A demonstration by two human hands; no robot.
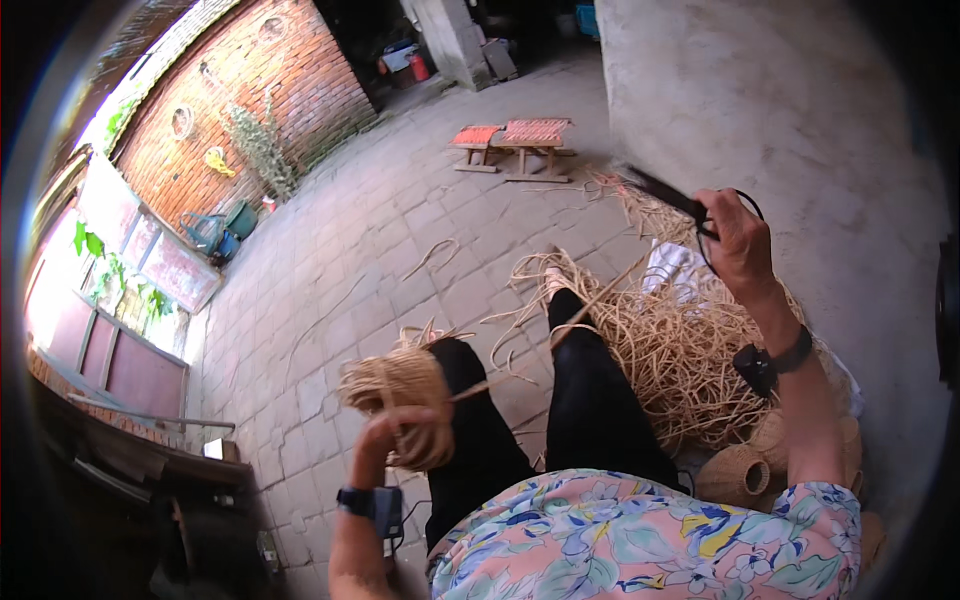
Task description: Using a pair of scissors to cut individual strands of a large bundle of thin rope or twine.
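My left hand (385, 435) is closed around a thick bundle of tan straw rope (392, 385), held over my left thigh. Loose ends stick out at its top, and a strand runs from it toward my right leg. Raised at the right, my right hand (738, 240) grips black scissors (672, 195) by the loops, their blades pointing left and away from me. Blur hides whether the blades are apart. Below that hand spreads a large tangled heap of straw rope (690, 350), beside my right leg. The scissors are well apart from the bundle.
Rounded woven straw pieces (735, 475) lie by my right hip. White cloth (680, 268) shows behind the heap, against a grey wall (780, 100). Two low stools (535, 132) stand ahead on the paved floor (380, 270). Loose rope (432, 258) lies there too.
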